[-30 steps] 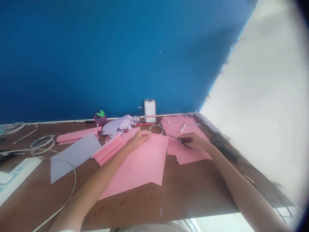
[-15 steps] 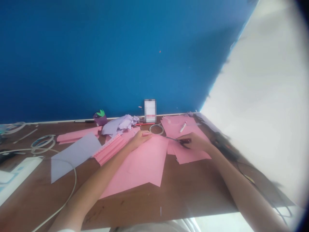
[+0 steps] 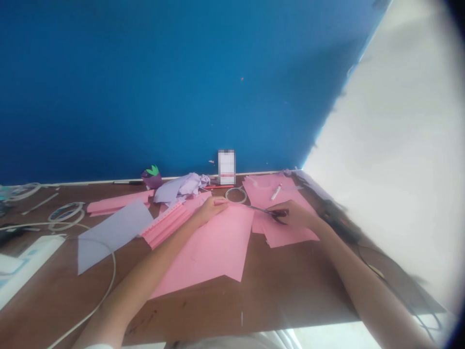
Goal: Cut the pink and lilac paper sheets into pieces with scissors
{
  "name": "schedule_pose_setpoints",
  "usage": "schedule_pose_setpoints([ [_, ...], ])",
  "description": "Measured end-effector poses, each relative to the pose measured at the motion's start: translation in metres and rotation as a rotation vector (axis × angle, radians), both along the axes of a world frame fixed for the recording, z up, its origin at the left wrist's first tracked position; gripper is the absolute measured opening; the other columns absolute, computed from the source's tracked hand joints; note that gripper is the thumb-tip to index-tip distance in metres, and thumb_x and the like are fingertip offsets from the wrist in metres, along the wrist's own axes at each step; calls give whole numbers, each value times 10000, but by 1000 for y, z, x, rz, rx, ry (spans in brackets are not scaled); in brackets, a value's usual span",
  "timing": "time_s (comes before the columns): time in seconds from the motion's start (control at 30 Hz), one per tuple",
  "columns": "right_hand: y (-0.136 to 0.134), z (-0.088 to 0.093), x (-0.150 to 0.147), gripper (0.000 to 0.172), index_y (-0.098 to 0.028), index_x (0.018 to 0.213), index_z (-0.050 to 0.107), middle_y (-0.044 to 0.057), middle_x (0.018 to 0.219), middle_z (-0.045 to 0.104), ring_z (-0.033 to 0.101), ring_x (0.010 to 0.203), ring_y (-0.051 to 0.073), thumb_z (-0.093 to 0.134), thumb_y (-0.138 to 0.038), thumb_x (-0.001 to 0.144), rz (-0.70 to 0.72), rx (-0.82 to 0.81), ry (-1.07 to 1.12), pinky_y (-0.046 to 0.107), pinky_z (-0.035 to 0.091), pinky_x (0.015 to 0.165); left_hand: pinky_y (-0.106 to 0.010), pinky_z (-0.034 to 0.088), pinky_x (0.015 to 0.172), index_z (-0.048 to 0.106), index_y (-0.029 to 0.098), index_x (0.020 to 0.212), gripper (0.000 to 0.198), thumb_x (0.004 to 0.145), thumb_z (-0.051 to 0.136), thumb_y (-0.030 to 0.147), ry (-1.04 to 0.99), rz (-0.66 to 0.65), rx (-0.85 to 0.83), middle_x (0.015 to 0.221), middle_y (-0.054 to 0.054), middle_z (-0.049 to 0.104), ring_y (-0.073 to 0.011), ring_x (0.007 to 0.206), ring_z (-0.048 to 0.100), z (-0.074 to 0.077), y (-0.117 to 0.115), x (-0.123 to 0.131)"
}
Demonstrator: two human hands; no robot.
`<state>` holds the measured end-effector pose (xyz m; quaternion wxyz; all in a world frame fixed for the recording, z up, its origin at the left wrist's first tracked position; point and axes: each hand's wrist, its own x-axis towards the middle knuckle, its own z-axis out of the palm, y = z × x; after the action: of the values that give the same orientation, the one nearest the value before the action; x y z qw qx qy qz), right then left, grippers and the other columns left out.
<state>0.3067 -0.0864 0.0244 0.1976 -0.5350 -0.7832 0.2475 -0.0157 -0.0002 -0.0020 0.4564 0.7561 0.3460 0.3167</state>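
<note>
My left hand (image 3: 211,210) is closed on the far edge of a large pink paper sheet (image 3: 218,247), whose near part reaches toward the front of the brown table. In my right hand (image 3: 296,213) is a pair of scissors (image 3: 278,214), fingers wrapped around the dark handles. The blades point left and meet the sheet's upper right edge, close to my left fingertips. Whether the blades are apart is too small to tell. More pink paper (image 3: 290,235) lies under my right hand. A folded pink paper strip (image 3: 169,225) rests beside my left forearm.
A phone-like object (image 3: 226,167) leans on the blue wall, blurred out. Crumpled lilac paper (image 3: 181,188), a purple cup with green leaves (image 3: 151,178), a white marker (image 3: 276,192) and a tape roll (image 3: 236,195) stand or lie behind. A white cable (image 3: 113,271) curves across the left side.
Almost nothing differs. Both hands, the scissors and the pink sheet keep their places; the whole view has shifted very slightly.
</note>
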Motion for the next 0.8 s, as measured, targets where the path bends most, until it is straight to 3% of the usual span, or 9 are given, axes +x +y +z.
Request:
schedule_pose_setpoints([
  [0.4,-4,7,-5,384,-269,1070,697,-11,939,714,646,804,194,519,-205,736,9,-24,19,284,509,727,-310,436,866,695,153,991,386,742,632,442,1,29,-13,1021,-78,680,-228,967,602,1,0,0],
  [0.8,-2,1,-3,393,-264,1067,700,-5,906,719,638,792,208,545,-213,710,-12,-12,43,298,509,729,-304,445,834,692,147,992,402,744,625,456,-24,27,-44,999,-77,679,-221,950,601,-3,2,1],
])
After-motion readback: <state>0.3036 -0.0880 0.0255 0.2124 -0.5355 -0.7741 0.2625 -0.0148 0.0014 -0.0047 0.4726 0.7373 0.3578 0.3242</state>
